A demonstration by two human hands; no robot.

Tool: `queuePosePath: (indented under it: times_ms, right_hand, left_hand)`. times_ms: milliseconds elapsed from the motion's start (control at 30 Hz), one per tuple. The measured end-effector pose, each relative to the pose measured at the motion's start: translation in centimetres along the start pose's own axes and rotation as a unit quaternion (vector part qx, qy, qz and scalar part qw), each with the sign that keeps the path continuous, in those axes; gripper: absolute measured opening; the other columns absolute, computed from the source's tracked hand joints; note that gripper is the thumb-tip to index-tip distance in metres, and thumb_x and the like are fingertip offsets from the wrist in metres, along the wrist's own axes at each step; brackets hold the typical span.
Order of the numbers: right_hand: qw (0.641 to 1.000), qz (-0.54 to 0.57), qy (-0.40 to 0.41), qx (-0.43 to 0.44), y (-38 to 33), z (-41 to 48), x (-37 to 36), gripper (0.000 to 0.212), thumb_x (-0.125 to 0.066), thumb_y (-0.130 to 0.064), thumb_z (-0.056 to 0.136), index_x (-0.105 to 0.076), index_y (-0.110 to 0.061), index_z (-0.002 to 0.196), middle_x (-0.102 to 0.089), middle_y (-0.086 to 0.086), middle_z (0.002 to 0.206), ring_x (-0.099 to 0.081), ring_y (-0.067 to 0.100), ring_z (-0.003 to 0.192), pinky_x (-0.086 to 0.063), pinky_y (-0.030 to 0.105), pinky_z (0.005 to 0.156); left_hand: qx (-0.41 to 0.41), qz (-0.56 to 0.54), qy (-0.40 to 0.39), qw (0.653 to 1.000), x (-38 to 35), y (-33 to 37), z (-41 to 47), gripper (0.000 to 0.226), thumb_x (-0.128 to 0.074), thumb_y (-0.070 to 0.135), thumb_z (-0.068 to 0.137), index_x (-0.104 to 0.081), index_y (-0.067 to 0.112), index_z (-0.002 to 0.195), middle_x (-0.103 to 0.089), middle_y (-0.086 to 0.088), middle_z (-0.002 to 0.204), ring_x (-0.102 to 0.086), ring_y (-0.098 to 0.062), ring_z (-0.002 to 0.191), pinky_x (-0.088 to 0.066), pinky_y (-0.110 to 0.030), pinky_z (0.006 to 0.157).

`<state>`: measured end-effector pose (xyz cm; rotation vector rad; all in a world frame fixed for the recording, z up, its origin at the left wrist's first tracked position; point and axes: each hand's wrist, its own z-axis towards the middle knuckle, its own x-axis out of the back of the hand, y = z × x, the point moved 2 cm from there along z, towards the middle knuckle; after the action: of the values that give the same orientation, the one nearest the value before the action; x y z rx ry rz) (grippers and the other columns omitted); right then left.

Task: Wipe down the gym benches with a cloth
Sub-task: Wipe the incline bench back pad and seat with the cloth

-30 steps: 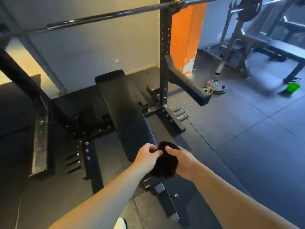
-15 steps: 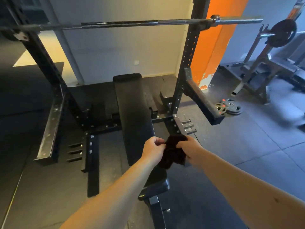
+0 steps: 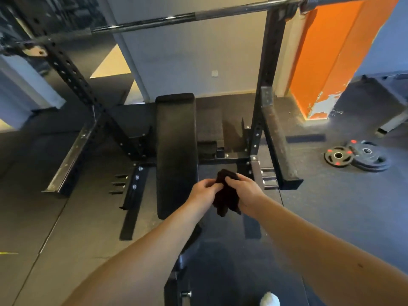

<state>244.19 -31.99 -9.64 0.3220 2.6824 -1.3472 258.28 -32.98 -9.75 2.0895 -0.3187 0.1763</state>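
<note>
A long black padded bench point(image 3: 175, 149) lies straight ahead inside a black squat rack, its near end under my forearms. I hold a dark crumpled cloth point(image 3: 225, 198) in the air just right of the bench's near end. My left hand point(image 3: 204, 192) pinches its left side and my right hand point(image 3: 244, 189) grips its right side, both shut on it. The cloth hangs down between my hands and does not touch the pad.
A barbell point(image 3: 198, 14) rests across the rack uprights point(image 3: 268, 85) overhead. Safety arms point(image 3: 279, 146) stick out toward me on both sides of the bench. Weight plates point(image 3: 355, 156) lie on the rubber floor at right. An orange pillar point(image 3: 326, 58) stands behind.
My view has swung left and centred on the bench, and I have come closer to it. Both hands have kept hold of the cloth, which hangs looser now.
</note>
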Motion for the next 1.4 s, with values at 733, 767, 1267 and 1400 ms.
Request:
queuePosePath:
  times_ms: [733, 767, 1267, 1400]
  right_hand:
    - [0.985, -0.131, -0.11, 0.018, -16.0, 19.3, -5.9, 0.018, -0.057, -0.015, 0.103, -0.073, -0.018, 0.111, -0.078, 0.008, 0.099, -0.075, 0.025, 0.09, -0.059, 0.037, 0.066]
    - [0.985, -0.134, -0.104, 0.013, -16.5, 21.9, -6.9, 0.018, -0.058, -0.017, 0.102, -0.073, -0.019, 0.11, -0.078, 0.008, 0.098, -0.075, 0.025, 0.09, -0.06, 0.039, 0.071]
    - [0.963, -0.261, -0.047, 0.048, -21.7, 56.9, -18.4, 0.015, -0.061, -0.019, 0.1, -0.075, -0.025, 0.105, -0.078, 0.004, 0.096, -0.075, 0.024, 0.091, -0.062, 0.047, 0.086]
    - [0.876, -0.42, -0.055, 0.23, -25.3, 63.7, -23.7, 0.025, -0.064, -0.016, 0.099, -0.073, -0.029, 0.118, -0.071, -0.007, 0.104, -0.068, 0.011, 0.091, -0.057, 0.025, 0.081]
  left_hand:
    - [-0.031, -0.093, 0.194, 0.976, 4.3, 10.6, 17.9, 0.015, -0.064, 0.02, 0.099, -0.071, 0.023, 0.112, -0.073, 0.003, 0.104, -0.07, -0.015, 0.1, -0.058, -0.035, 0.092]
    - [-0.031, -0.098, 0.19, 0.976, 5.1, 10.8, 20.8, 0.013, -0.064, 0.019, 0.099, -0.069, 0.025, 0.109, -0.072, 0.004, 0.102, -0.07, -0.015, 0.099, -0.058, -0.034, 0.091]
    - [-0.034, -0.105, 0.148, 0.983, 15.2, 10.8, 55.6, 0.036, -0.059, 0.023, 0.102, -0.059, 0.018, 0.137, -0.069, -0.001, 0.122, -0.067, -0.017, 0.11, -0.056, -0.04, 0.098]
    - [-0.067, 0.005, 0.28, 0.958, 19.9, 10.3, 61.5, 0.024, -0.061, 0.024, 0.1, -0.067, 0.018, 0.123, -0.067, -0.002, 0.119, -0.064, -0.018, 0.107, -0.053, -0.031, 0.087]
